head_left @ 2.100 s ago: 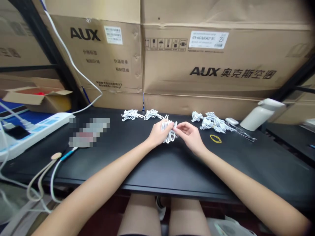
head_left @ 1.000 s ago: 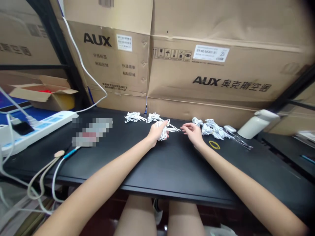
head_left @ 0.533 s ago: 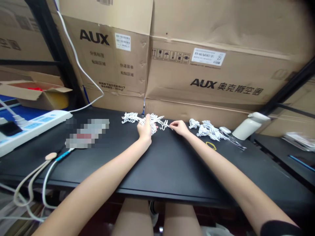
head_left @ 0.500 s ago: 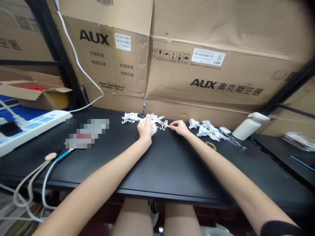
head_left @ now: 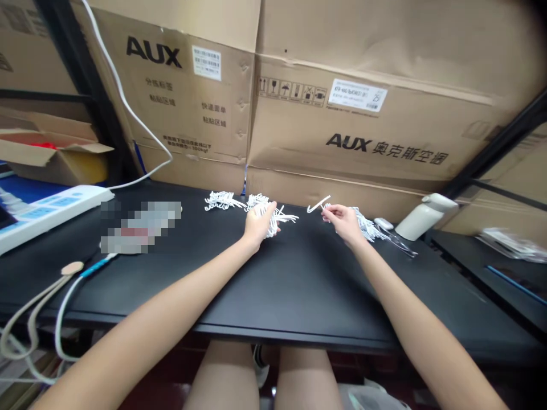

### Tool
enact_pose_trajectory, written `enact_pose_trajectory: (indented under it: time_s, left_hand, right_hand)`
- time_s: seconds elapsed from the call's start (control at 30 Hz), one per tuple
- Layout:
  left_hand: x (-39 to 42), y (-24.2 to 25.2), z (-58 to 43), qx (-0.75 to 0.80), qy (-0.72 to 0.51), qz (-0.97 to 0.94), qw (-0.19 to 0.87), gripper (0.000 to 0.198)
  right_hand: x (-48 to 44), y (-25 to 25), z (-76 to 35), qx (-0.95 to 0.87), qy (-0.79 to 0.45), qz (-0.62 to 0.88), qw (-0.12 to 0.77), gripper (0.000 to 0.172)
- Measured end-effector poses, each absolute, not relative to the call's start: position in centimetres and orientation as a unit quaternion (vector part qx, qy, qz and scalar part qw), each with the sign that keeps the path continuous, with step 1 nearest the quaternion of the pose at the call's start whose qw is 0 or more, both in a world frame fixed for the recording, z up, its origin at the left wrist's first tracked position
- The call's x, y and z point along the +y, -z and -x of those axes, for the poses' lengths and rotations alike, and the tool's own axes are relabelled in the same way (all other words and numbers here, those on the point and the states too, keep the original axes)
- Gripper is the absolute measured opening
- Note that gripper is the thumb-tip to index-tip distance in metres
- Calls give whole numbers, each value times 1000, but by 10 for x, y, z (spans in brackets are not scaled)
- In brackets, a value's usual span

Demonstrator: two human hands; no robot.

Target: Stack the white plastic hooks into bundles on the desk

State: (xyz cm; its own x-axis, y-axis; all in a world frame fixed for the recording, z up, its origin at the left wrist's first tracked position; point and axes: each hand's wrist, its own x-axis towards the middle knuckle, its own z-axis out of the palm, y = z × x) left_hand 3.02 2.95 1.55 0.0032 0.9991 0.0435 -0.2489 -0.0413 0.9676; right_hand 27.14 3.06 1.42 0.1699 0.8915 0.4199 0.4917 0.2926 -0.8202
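Observation:
My left hand [head_left: 259, 225] is closed around a bundle of thin white hooks [head_left: 270, 228], whose bent ends and stems stick out on both sides. Between the thumb and fingertips of my right hand [head_left: 343, 221] is a white hook [head_left: 318, 204], its curved end pointing left. It is held apart from the bundle; whether a second one is pinched with it I cannot tell. Left of my left hand lies a small pile of white hooks [head_left: 220, 200] on the black table. Another heap of white hooks [head_left: 368, 226] lies behind my right hand, which partly hides it.
Large cardboard boxes [head_left: 294, 148] stand along the back of the black table [head_left: 256, 296]. To the right are glasses [head_left: 401, 246], a small white case [head_left: 383, 224] and a pale bottle [head_left: 425, 217] lying tilted. A white power strip [head_left: 55, 213] and a blurred-out object [head_left: 141, 228] are at left.
My right hand has moved right, away from the bundle, with a hook in its fingers. My left hand keeps its hold and has turned slightly. The whole view has shifted a little.

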Motion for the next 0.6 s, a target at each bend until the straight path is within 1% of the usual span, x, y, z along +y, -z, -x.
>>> enact_pose_trajectory:
  time_s: [0.03,0.07,0.13,0.27,0.37,0.47,0.6]
  left_hand:
    - [27,-14,-32,411,-540,-478,558,28]
    - [25,-13,-33,401,-513,-510,562,29]
    - [22,-11,-35,381,-477,-559,560,30]
    - [20,-11,-36,364,-458,-599,547,30]
    - [18,-11,-36,353,-443,-623,539,31]
    - [16,-11,-37,339,-423,-640,544,32]
    - [13,-13,-38,337,-422,-636,551,30]
  right_hand:
    - [24,-18,-270,-605,-240,541,533,33]
    - [18,-23,-268,-613,-281,523,522,34]
    - [8,-31,-263,-647,-316,499,483,33]
    - [-3,-39,-257,-702,-315,483,417,28]
    - [-6,-40,-253,-713,-341,472,390,26]
    - [-7,-41,-255,-720,-366,459,371,24]
    - [-6,-43,-261,-717,-369,463,368,22]
